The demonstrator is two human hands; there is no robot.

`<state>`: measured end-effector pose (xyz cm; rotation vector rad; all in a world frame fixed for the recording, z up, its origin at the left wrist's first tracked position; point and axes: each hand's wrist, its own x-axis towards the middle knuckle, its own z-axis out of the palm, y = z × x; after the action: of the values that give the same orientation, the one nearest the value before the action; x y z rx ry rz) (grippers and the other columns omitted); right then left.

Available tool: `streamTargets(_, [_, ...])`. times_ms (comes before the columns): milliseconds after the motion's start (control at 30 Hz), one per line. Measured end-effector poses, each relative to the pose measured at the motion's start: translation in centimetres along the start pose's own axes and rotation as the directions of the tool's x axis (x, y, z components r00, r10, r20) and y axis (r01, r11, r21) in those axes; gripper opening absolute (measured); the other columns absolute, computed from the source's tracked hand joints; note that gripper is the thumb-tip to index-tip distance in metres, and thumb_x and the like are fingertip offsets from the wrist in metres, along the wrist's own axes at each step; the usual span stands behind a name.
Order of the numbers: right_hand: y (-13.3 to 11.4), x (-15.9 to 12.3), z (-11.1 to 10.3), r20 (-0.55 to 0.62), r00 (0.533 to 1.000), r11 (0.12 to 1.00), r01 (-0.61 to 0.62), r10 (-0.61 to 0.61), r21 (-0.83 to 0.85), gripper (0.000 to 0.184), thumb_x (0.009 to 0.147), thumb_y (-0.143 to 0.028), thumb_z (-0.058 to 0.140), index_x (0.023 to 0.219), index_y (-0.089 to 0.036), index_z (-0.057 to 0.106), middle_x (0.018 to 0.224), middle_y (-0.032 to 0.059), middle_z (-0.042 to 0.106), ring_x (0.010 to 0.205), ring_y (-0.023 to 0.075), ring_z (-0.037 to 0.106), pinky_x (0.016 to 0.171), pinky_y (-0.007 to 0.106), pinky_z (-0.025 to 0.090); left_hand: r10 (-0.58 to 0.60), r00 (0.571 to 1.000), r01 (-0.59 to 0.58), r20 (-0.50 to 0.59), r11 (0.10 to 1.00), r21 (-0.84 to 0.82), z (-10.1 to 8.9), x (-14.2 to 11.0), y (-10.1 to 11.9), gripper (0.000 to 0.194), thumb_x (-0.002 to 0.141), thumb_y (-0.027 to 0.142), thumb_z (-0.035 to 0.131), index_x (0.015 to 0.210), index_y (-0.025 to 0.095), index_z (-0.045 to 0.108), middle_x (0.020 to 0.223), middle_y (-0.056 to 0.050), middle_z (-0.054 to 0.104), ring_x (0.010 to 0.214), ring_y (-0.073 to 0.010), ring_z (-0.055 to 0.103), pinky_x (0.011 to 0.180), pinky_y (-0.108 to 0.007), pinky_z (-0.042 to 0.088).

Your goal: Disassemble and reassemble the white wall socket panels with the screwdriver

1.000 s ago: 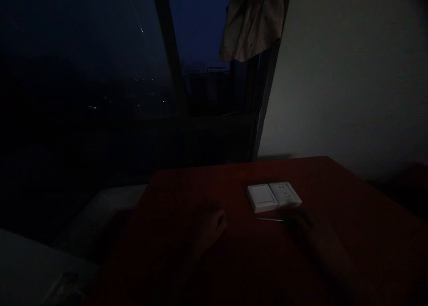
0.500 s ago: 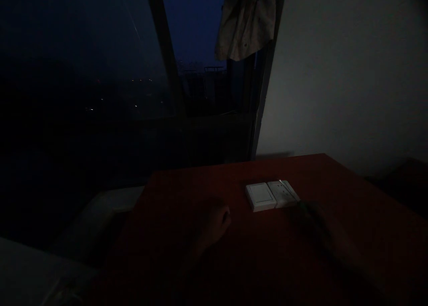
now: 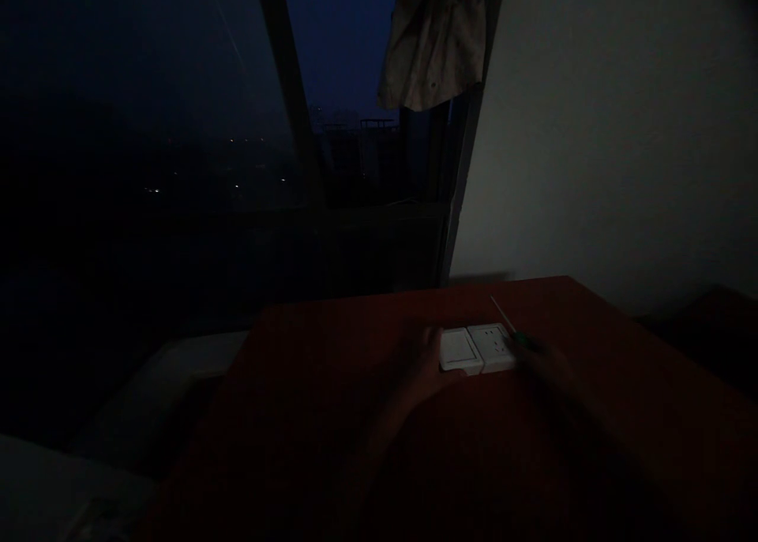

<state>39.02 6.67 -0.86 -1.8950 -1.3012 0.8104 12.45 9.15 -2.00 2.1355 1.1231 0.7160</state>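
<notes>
A white light switch [image 3: 459,346] and a white wall socket [image 3: 491,344] lie side by side on the red-brown table [image 3: 332,344]. My left hand [image 3: 427,368] is at the switch's left end, its thumb along the front edge and its fingers around the far side, gripping it. In my right hand [image 3: 548,364], closed at the socket's right end, is a screwdriver [image 3: 519,337] with a green handle. Its thin metal shaft points up and left, past the socket's far edge. Darkness hides most of the right hand's fingers.
Behind the table stands a dark window [image 3: 355,218], with a cloth [image 3: 435,48] hanging in front of it. A pale wall [image 3: 604,147] rises at the right. At the lower left is a pale surface [image 3: 71,475], too dim to name.
My left hand has moved right from the bare tabletop and taken hold of the switch. My right hand has raised the screwdriver from in front of the socket, turning its tip away from me.
</notes>
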Motion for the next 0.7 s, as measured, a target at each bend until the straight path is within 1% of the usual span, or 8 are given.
streamTargets(100, [0.1, -0.1, 0.6, 0.019, 1.000, 1.000, 0.022, -0.022, 0.011, 0.050, 0.074, -0.063, 0.054, 0.082, -0.015, 0.068, 0.070, 0.0056, 0.070, 0.064, 0.0196, 0.064, 0.053, 0.025, 0.043, -0.030, 0.999, 0.030, 0.011, 1.000, 0.009, -0.2, -0.1, -0.3, 0.096, 0.066, 0.037, 0.079, 0.143, 0.015, 0.025, 0.145, -0.016, 0.029, 0.132, -0.0319, 0.034, 0.110, -0.041, 0.028])
streamTargets(233, [-0.2, -1.4, 1.6, 0.042, 0.997, 0.998, 0.057, -0.058, 0.014, 0.050, 0.075, -0.063, 0.054, 0.086, -0.016, 0.068, 0.075, 0.0059, 0.071, 0.070, 0.0211, 0.065, 0.056, 0.025, 0.043, -0.050, 0.998, 0.049, 0.032, 0.998, 0.025, -1.5, -1.4, -0.7, 0.096, 0.062, 0.038, 0.080, 0.141, 0.016, 0.030, 0.142, -0.014, 0.033, 0.130, -0.0312, 0.036, 0.109, -0.040, 0.030])
streamTargets(367, [-1.1, -3.6, 3.6, 0.078, 0.993, 0.996, 0.084, -0.085, 0.013, 0.050, 0.079, -0.063, 0.049, 0.088, -0.017, 0.067, 0.076, 0.0050, 0.071, 0.071, 0.0217, 0.065, 0.057, 0.026, 0.044, -0.072, 0.997, 0.070, 0.040, 0.997, 0.042, -3.4, -4.0, -1.2, 0.092, 0.063, 0.034, 0.079, 0.140, 0.020, 0.032, 0.140, -0.012, 0.035, 0.127, -0.0301, 0.041, 0.108, -0.041, 0.033])
streamTargets(433, [-1.5, -4.6, 4.7, 0.093, 0.991, 0.995, 0.093, -0.094, 0.023, 0.052, 0.081, -0.063, 0.046, 0.094, -0.017, 0.066, 0.080, 0.0053, 0.072, 0.073, 0.0219, 0.066, 0.060, 0.027, 0.046, -0.090, 0.995, 0.088, 0.030, 0.994, 0.070, -4.4, -5.5, -1.3, 0.090, 0.065, 0.034, 0.077, 0.141, 0.021, 0.031, 0.143, -0.012, 0.033, 0.128, -0.0308, 0.039, 0.109, -0.043, 0.032])
streamTargets(567, [-2.5, -6.4, 6.7, 0.126, 0.985, 0.993, 0.112, -0.117, 0.044, 0.055, 0.082, -0.062, 0.044, 0.103, -0.016, 0.065, 0.086, 0.0065, 0.073, 0.078, 0.0229, 0.067, 0.066, 0.029, 0.049, -0.137, 0.991, 0.136, -0.006, 0.981, 0.140, -6.2, -8.2, -1.6, 0.087, 0.068, 0.033, 0.075, 0.142, 0.020, 0.031, 0.147, -0.013, 0.030, 0.133, -0.0326, 0.034, 0.110, -0.046, 0.030])
streamTargets(633, [-3.0, -7.2, 7.5, 0.139, 0.980, 0.989, 0.136, -0.142, 0.054, 0.055, 0.082, -0.062, 0.045, 0.104, -0.016, 0.066, 0.089, 0.0068, 0.073, 0.080, 0.0235, 0.067, 0.068, 0.029, 0.049, -0.173, 0.985, 0.175, -0.023, 0.973, 0.149, -6.8, -9.3, -1.8, 0.086, 0.069, 0.032, 0.074, 0.142, 0.021, 0.031, 0.147, -0.013, 0.031, 0.134, -0.0327, 0.033, 0.111, -0.047, 0.029])
streamTargets(700, [-3.3, -7.9, 8.2, 0.122, 0.977, 0.984, 0.169, -0.176, 0.059, 0.055, 0.082, -0.061, 0.044, 0.107, -0.017, 0.066, 0.094, 0.0077, 0.073, 0.085, 0.0242, 0.067, 0.072, 0.030, 0.050, -0.205, 0.978, 0.209, -0.043, 0.968, 0.139, -7.2, -10.3, -2.1, 0.086, 0.070, 0.031, 0.072, 0.143, 0.022, 0.029, 0.148, -0.013, 0.029, 0.135, -0.0325, 0.031, 0.111, -0.048, 0.028])
